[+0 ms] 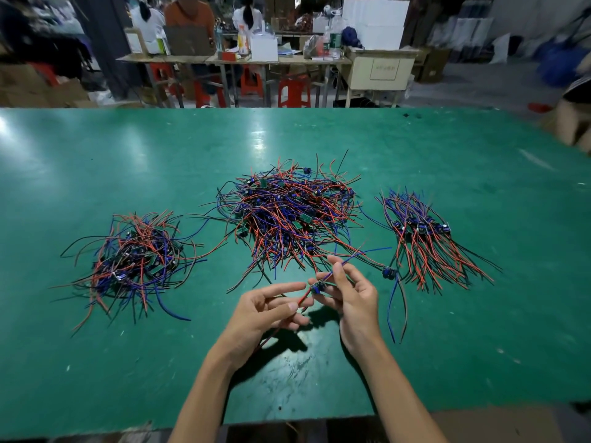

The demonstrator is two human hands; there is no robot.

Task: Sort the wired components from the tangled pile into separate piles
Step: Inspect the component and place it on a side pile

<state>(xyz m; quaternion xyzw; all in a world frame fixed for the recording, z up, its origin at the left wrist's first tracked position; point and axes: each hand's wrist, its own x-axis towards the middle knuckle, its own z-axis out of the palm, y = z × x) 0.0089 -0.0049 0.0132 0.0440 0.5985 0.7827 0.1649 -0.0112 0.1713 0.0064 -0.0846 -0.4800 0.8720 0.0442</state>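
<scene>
A big tangled pile (287, 212) of small circuit boards with red, blue and black wires lies mid-table. A looser pile (134, 260) sits to its left and a neatly combed pile (425, 238) to its right. Just in front of the big pile my right hand (351, 292) pinches one wired component (318, 286) by its small board and blue wire. My left hand (268, 311) pinches the same component's red wire (302, 298) between thumb and fingers. Another single component (388, 272) lies on the table by my right hand, its blue and black wires trailing toward me.
The green table (96, 161) reaches to a far edge at the top and a near edge below my forearms. Behind it stand workbenches, red stools (292, 91) and seated people. A cardboard box (572, 123) sits off the right edge.
</scene>
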